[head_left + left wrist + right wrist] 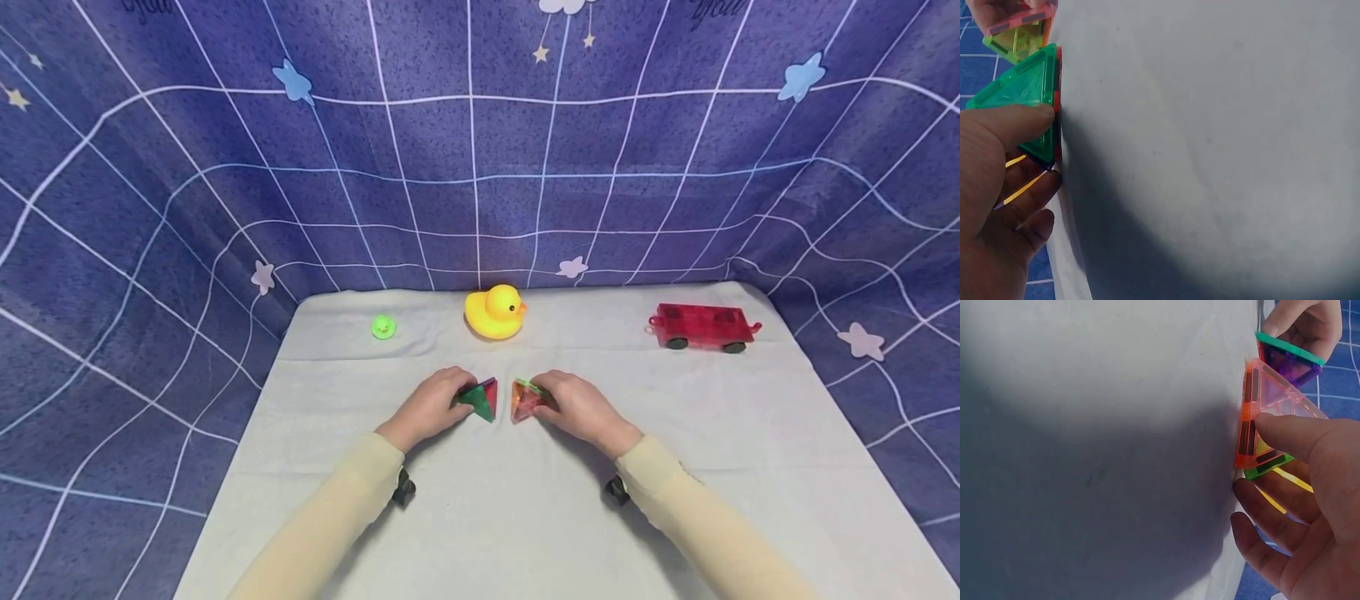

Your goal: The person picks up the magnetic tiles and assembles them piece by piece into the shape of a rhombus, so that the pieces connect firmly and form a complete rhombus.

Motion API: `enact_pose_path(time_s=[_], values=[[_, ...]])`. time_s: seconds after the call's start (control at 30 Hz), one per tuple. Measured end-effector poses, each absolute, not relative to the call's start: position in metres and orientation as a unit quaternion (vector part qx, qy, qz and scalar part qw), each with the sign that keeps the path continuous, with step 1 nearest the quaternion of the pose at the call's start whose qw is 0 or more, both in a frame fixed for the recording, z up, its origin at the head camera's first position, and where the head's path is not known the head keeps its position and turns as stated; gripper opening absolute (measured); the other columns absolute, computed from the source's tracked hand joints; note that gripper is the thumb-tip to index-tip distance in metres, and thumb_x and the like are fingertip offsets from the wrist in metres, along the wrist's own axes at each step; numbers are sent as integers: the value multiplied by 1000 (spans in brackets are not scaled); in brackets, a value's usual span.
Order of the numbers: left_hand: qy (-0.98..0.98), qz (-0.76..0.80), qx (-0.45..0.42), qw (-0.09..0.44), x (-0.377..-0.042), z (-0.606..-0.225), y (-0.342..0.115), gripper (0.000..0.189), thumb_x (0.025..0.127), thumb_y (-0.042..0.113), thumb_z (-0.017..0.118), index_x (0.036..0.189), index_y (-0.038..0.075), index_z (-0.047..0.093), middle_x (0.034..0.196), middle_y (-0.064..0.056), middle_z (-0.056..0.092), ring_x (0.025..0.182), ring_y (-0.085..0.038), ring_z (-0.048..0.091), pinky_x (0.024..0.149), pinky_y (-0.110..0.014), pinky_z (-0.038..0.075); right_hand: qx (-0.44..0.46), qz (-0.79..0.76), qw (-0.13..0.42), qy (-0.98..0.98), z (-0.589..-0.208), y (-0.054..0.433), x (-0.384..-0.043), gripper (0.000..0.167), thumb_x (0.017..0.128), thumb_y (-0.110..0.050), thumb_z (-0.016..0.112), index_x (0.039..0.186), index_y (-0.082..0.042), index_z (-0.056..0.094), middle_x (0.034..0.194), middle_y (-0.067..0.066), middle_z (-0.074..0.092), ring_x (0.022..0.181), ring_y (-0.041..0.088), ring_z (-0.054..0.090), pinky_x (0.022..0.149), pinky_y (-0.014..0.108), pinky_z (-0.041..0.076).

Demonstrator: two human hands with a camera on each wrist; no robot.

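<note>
My left hand (pixel 429 408) grips a small pyramid of translucent magnetic tiles (pixel 480 402), with green, red and purple sides. In the left wrist view the thumb lies on the green triangular tile (pixel 1019 84), the fingers behind it. My right hand (pixel 585 410) holds a second magnetic-tile pyramid (pixel 525 403) in pink, orange and green. Its thumb presses the pink tile (pixel 1275 394) in the right wrist view. The two pyramids face each other low over the white cloth, a narrow gap between them.
Behind the hands, a yellow rubber duck (pixel 495 314) sits at the back middle of the white-covered table (pixel 480 517). A small bright green toy (pixel 383 327) is at back left. A red wheeled car base (pixel 703 327) stands at back right. Blue patterned curtain (pixel 480 142) surrounds the table.
</note>
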State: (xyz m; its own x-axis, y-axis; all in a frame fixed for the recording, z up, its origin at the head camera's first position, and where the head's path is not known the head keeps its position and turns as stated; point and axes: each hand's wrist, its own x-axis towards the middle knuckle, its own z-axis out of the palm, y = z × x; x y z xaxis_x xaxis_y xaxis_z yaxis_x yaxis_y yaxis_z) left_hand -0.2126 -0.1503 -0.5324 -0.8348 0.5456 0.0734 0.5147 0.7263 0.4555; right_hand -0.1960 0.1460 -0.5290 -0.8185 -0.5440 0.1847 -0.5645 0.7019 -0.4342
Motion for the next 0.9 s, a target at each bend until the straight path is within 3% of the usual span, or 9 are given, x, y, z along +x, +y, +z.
enact_pose_path(time_s=[0.9], values=[[926, 238, 291, 43, -214, -536, -135, 36, 92, 15, 82, 124, 9, 67, 118, -4, 67, 110, -20, 62, 101, -40, 48, 311, 251, 27, -916, -529, 139, -196, 38, 88, -14, 85, 122, -3, 70, 112, 9, 72, 104, 25, 69, 92, 43, 54]])
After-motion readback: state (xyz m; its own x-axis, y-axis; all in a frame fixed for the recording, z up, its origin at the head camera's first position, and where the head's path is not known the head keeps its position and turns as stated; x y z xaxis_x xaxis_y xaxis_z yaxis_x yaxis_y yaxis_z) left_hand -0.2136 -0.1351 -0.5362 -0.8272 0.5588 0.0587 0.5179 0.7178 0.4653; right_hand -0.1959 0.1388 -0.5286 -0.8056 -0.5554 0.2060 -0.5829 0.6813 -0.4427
